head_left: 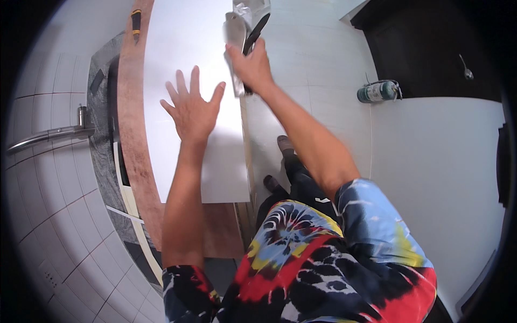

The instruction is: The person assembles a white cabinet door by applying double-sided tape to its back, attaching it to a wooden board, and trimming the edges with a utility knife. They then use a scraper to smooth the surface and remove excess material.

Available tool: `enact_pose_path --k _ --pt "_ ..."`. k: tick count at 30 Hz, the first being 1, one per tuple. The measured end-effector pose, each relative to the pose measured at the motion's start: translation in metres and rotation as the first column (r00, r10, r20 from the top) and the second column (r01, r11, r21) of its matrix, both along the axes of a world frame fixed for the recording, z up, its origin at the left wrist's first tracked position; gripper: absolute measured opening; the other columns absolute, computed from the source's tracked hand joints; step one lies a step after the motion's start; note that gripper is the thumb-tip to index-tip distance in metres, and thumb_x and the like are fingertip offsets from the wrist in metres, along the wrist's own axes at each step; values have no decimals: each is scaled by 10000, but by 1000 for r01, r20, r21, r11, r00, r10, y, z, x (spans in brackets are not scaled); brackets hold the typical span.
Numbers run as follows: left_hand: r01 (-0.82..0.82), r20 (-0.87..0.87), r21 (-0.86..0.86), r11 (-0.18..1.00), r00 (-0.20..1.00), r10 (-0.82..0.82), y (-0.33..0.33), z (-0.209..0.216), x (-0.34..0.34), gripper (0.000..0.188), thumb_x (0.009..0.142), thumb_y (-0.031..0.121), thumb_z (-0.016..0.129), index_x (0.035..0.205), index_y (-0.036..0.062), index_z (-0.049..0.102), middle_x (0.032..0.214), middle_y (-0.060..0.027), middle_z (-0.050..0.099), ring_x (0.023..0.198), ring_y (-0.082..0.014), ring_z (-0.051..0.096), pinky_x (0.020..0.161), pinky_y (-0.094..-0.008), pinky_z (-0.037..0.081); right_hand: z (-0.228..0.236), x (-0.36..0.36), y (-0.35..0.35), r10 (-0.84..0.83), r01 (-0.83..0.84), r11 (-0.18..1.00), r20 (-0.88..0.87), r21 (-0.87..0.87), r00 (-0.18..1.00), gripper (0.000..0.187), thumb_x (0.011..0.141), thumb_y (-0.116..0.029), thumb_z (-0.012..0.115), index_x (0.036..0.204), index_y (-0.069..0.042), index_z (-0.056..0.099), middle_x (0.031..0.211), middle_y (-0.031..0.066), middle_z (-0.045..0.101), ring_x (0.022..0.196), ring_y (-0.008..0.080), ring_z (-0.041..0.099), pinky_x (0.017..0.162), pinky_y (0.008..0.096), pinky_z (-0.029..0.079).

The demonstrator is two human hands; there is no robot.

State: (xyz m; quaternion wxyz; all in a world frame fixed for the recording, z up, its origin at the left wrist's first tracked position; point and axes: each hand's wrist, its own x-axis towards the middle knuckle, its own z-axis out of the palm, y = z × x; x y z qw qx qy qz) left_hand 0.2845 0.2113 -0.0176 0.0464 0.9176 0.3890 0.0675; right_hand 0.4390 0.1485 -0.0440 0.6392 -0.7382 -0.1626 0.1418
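Well to the left of the left hand, a curved metal pipe (51,133) stands out from the tiled wall (59,183). Nearer that hand, a reddish-brown board (132,124) shows as a strip along the left side of a white sheet (183,43); beyond the fingertips and to their left, a yellow-and-black cutter (136,26) lies on the strip, apart from both hands. The sheet lies flat on the board, beneath the left hand and running both beyond it and back toward the body, so laying it out looks done. The left hand (195,116) is palm down with fingers and thumb spread, holding nothing; it appears to rest on the sheet, though how hard it presses I cannot tell. Just right of its thumb, along the sheet's right edge, is a silver-and-black tool (235,33), blurred, its exact kind unclear. The right hand (254,69) is closed around it, thumb toward the silver part. Beyond that hand is some crumpled clear plastic (257,7). No cut, fold or mark on the sheet can be made out, so the work seems at an early stage; how much remains does not show. Far right of the right hand lies a green cylinder (378,92).
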Motion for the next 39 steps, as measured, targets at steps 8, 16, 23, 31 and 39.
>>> enact_pose_path --k 8,16,23,31,39 --pt "-61 -5 -1 998 998 61 1 -3 3 842 924 730 467 1573 204 365 1653 -171 252 1535 -435 150 1214 -657 87 16 -143 -109 64 -49 995 -188 84 980 520 907 -236 730 1238 72 474 1092 220 662 994 237 655 881 367 519" --pt "-98 -44 -37 994 994 96 -5 3 4 819 930 703 458 1587 227 341 1663 -147 239 1543 -410 143 1228 -644 81 15 -267 -209 133 -145 989 -233 -34 963 703 937 -272 729 1411 75 343 1262 233 608 1221 265 598 1014 372 473" --pt "-67 -67 -8 998 996 67 3 -2 4 835 933 722 448 1589 217 341 1659 -176 238 1534 -443 153 1202 -683 110 -6 -146 -114 86 -54 985 -194 165 977 716 888 -247 739 1439 13 363 1248 279 615 1192 382 626 1000 457 489" --pt "-38 -65 37 999 997 41 2 -10 5 843 938 746 426 1586 212 348 1650 -180 260 1527 -440 186 1186 -706 140 -21 -35 -33 12 1 997 -156 81 988 718 845 -349 778 1291 112 458 1099 261 672 1026 330 674 900 411 528" --pt "-76 -62 7 997 995 76 -3 -2 10 827 939 707 440 1578 188 356 1643 -190 265 1523 -453 178 1200 -677 118 15 -199 -165 110 -95 993 -328 63 938 718 881 -250 746 1411 11 339 1133 272 668 1045 420 686 887 455 536"
